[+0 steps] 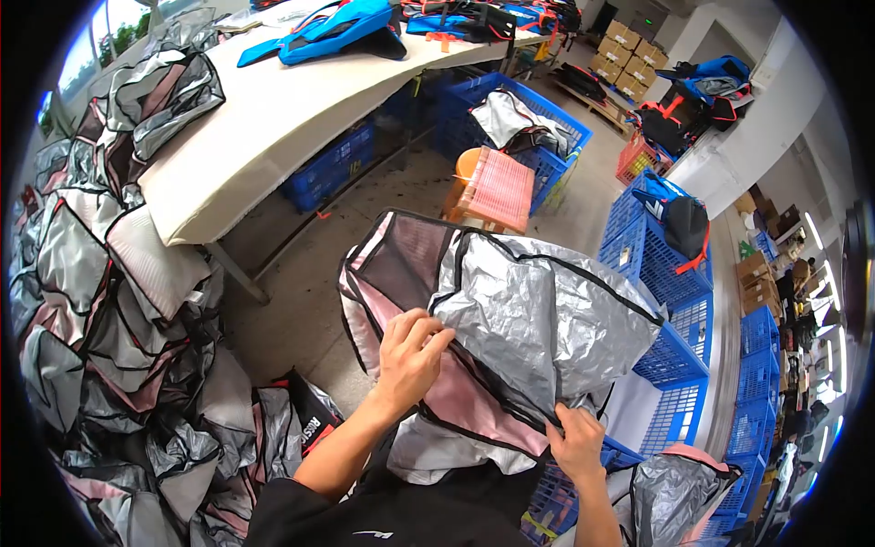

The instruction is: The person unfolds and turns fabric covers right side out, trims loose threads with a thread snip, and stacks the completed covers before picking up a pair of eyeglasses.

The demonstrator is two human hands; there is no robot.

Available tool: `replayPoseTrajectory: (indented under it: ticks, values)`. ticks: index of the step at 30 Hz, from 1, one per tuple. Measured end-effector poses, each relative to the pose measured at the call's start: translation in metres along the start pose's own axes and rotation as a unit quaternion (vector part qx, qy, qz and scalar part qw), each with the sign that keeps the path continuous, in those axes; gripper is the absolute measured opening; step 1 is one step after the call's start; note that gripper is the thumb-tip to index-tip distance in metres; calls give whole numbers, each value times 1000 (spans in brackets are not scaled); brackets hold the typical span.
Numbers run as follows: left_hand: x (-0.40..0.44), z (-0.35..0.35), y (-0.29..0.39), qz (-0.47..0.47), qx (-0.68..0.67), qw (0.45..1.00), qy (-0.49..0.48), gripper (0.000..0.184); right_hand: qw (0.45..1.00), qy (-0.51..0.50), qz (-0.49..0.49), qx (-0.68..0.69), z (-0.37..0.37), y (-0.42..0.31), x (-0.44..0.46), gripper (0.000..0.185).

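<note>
In front of me hangs a bag turned inside out (547, 301), with crinkled silver fabric, pink panels, black-bound seams and a dark mesh panel at its upper left. My left hand (415, 356) is closed, its bent fingers gripping the bag at a black seam between the silver and pink parts. Lower right, my right hand (576, 438) pinches the bag's near edge between thumb and fingers. The fabric between the two hands is pulled fairly straight. Folds hide the bag's inside and underside.
A pile of similar silver bags (118, 365) fills the left side. Ahead is a cream-topped table (246, 118) bearing blue bags (342, 32). A woven pink stool (497, 187), blue crates (674, 356) and another silver bag (674, 501) stand close by.
</note>
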State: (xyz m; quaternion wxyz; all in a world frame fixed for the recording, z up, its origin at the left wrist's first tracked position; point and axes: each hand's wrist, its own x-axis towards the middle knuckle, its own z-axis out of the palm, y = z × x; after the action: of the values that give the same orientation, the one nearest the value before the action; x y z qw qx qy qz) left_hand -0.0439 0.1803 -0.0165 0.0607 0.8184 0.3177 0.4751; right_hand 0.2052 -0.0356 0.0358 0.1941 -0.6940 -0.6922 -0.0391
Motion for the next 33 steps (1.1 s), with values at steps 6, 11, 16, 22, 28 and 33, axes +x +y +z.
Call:
replayPoseTrajectory:
  ticks: [6, 11, 16, 22, 28, 33]
  values:
    - [-53, -1, 7, -18, 1, 1000, 0, 18, 1000, 14, 27, 5, 13, 11, -26, 47]
    - [-61, -5, 13, -38, 1, 999, 2, 17, 1000, 13, 23, 10, 7, 8, -26, 44]
    - [-16, -23, 21, -77, -24, 996, 35, 22, 1000, 13, -8, -22, 9, 0, -25, 50]
    - [60, -10, 46, 76, -45, 995, 56, 32, 999, 37, -4, -34, 9, -8, -27, 58]
    - [132, 19, 78, 179, 29, 982, -58, 63, 999, 34, -4, -17, 20, -20, -40, 66]
    - [103, 54, 73, 199, 11, 964, -175, 70, 1000, -19, 21, -13, 29, -31, -54, 49]
